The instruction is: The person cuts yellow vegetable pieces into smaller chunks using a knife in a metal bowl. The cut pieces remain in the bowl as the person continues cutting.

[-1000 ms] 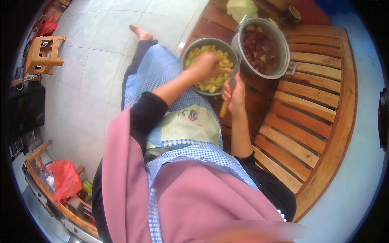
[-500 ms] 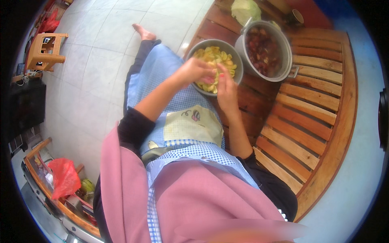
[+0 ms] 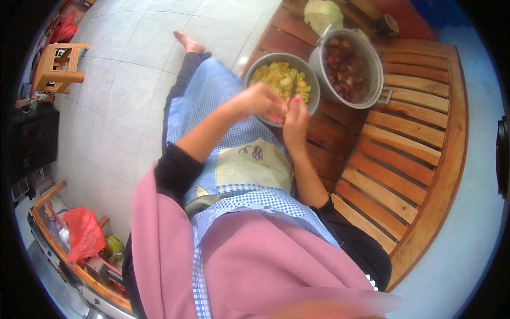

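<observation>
Both my hands are together over the near side of a grey metal bowl (image 3: 316,98) full of yellow slices (image 3: 279,74). My right hand (image 3: 295,123) is closed on a knife (image 3: 294,86), its narrow dark blade pointing up and away over the slices. Just left of it, my left hand (image 3: 261,102) is closed with its fingertips bunched close to the right thumb. Whatever the left fingers hold is small, blurred and mostly covered by them. The bowl stands beside my lap on the wooden bench.
Right of the bowl stands a large metal pot (image 3: 378,87) with dark reddish pieces (image 3: 345,69) inside. Behind them lie a pale green cabbage (image 3: 324,17) and a dark cup (image 3: 390,24). The slatted bench (image 3: 404,154) extends right. A tan stool (image 3: 59,68) is at far left.
My hands have moved slightly nearer to me and closer together. The knife blade, indistinct before, now shows clearly above my right hand.
</observation>
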The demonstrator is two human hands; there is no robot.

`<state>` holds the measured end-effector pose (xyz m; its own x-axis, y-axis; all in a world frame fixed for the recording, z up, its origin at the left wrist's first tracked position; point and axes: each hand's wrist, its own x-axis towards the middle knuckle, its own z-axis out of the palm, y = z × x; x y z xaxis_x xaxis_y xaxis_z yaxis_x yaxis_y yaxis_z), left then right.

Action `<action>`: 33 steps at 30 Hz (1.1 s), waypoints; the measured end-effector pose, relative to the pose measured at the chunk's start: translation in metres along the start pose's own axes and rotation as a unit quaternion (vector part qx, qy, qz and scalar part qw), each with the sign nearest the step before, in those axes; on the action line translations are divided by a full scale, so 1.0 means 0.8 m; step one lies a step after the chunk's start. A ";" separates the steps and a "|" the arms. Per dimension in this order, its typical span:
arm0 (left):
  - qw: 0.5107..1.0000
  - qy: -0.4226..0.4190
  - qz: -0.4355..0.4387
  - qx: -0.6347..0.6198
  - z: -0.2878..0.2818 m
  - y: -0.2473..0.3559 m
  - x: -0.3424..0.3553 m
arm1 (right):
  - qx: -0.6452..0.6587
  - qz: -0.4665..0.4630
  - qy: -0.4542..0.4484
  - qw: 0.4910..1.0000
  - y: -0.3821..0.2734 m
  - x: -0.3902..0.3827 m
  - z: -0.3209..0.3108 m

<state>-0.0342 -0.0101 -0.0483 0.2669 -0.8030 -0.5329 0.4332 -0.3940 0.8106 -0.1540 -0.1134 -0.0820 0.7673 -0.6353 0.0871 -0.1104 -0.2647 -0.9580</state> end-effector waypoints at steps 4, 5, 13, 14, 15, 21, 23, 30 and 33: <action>0.972 0.054 0.054 0.224 -0.010 -0.003 0.025 | 0.214 0.325 -0.055 0.920 -0.001 -0.001 -0.032; 0.919 0.136 0.124 0.349 -0.006 -0.007 0.036 | 0.214 0.327 -0.065 0.918 -0.002 -0.001 -0.039; 0.768 0.202 0.224 0.566 0.027 -0.004 0.139 | 0.343 0.331 0.002 0.879 0.003 0.000 -0.061; 0.745 0.194 0.228 0.596 0.029 -0.004 0.143 | 0.356 0.327 0.001 0.875 0.005 0.000 -0.062; 0.721 0.186 0.227 0.628 0.030 -0.005 0.145 | 0.367 0.326 0.005 0.871 0.007 0.000 -0.063; 0.688 0.184 0.259 0.652 0.018 -0.013 0.138 | 0.379 0.323 -0.014 0.867 0.014 0.004 -0.067; 0.675 0.177 0.253 0.670 0.016 -0.011 0.143 | 0.378 0.326 -0.020 0.866 0.015 0.005 -0.068; 0.678 0.192 0.293 0.647 0.011 -0.026 0.145 | 0.404 0.321 -0.020 0.856 0.023 0.005 -0.070; 0.673 0.188 0.307 0.646 0.003 -0.032 0.144 | 0.400 0.311 -0.039 0.861 0.025 0.005 -0.071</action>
<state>-0.0164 -0.0934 -0.1302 0.3581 -0.9176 0.1726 -0.9038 -0.2942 0.3107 -0.1888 -0.1626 -0.0852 0.7606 -0.4141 -0.5000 -0.0699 0.7134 -0.6973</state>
